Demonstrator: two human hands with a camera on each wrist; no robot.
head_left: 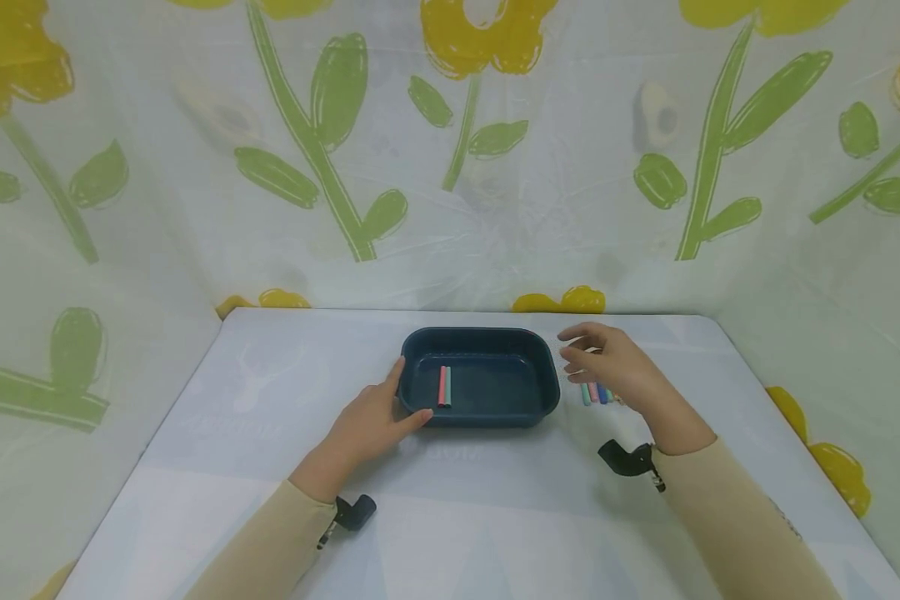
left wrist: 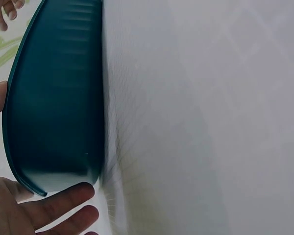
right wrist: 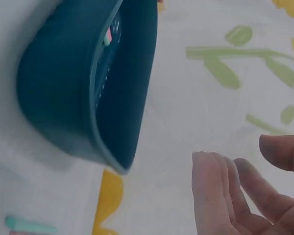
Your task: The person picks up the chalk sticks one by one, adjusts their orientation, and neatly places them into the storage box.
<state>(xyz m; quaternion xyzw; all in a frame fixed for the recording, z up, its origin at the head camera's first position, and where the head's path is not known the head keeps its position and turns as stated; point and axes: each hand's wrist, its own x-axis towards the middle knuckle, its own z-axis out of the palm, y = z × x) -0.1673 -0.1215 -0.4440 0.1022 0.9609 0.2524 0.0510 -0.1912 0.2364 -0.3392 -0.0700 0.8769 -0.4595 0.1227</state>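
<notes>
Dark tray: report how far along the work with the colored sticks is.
A pink stick and a green stick lie side by side inside the tray; those look done. In hand: the left hand touches the tray; the empty right hand hovers beside it. Apparently left to load: the other sticks on the table.

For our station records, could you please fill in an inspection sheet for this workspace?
Surface: pale table, faintly patterned.
Job's things: dark teal tray with two sticks, pink and green, inside; more sticks on the table to its right, partly hidden by the right hand in the head view.
Clutter: nothing seen.
Hands: left hand touches the tray's left end, thumb at the near rim; right hand hangs near the tray's right end, holding nothing. Black devices at both wrists.
Cables: nothing seen.
Surroundings: flower-print sheeting behind and at both sides.
</notes>
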